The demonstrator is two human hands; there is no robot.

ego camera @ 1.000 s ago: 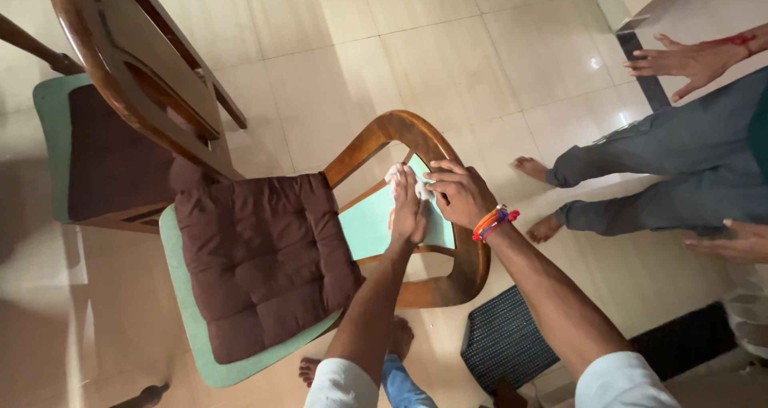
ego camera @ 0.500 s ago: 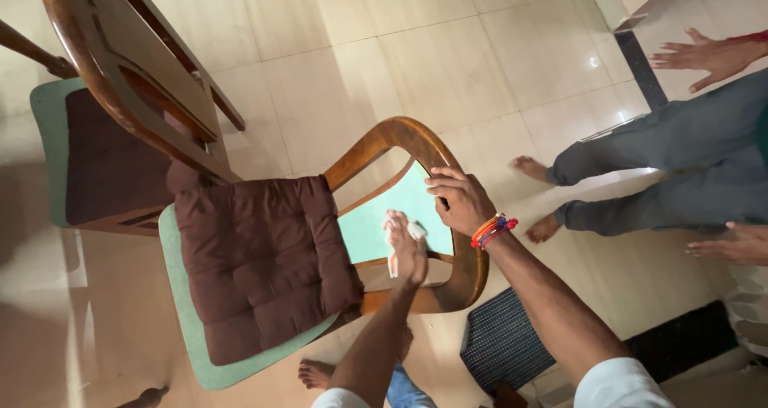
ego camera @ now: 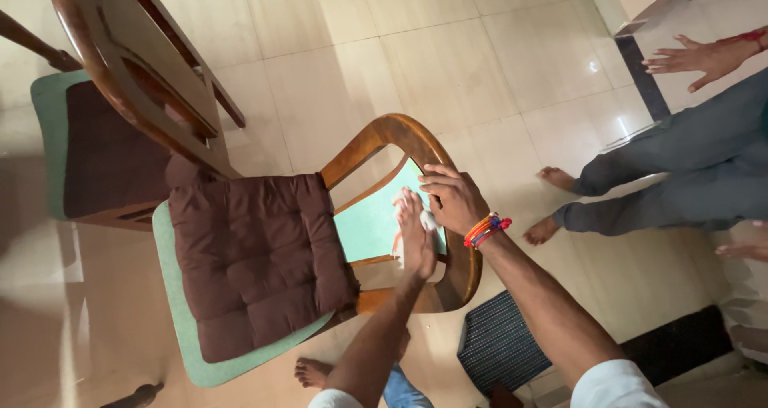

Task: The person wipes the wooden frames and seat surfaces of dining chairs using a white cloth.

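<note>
Your left hand (ego camera: 416, 236) lies flat, fingers extended, pressing a small white cloth (ego camera: 428, 218) against the pale green back panel (ego camera: 368, 220) of the wooden chair (ego camera: 400, 132). The cloth is mostly hidden under the palm and fingers; only a white edge shows beside your right hand. Your right hand (ego camera: 452, 198) is curled over the curved wooden frame of the chair back, gripping it at the top edge just beside the left hand. The two hands touch or nearly touch; which one cannot be told. A band of orange, red and blue threads (ego camera: 486, 230) circles your right wrist.

The chair stands on a glossy cream tile floor (ego camera: 448, 64). A quilted brown cushion (ego camera: 256, 260) covers its green seat (ego camera: 180, 328), just beside the back panel. A second wooden chair (ego camera: 128, 64) with a dark cushion stands to the upper left, its back rail overlapping the first chair's cushion in this view.

Your bare foot (ego camera: 308, 370) shows below the seat edge. A dark ribbed mat (ego camera: 500, 348) lies on the floor under your right forearm.

Another person stands to the right, well apart from the chair: grey trouser legs (ego camera: 680, 168), bare feet on the tiles, and an open hand (ego camera: 692, 56) spread near the upper right corner.
</note>
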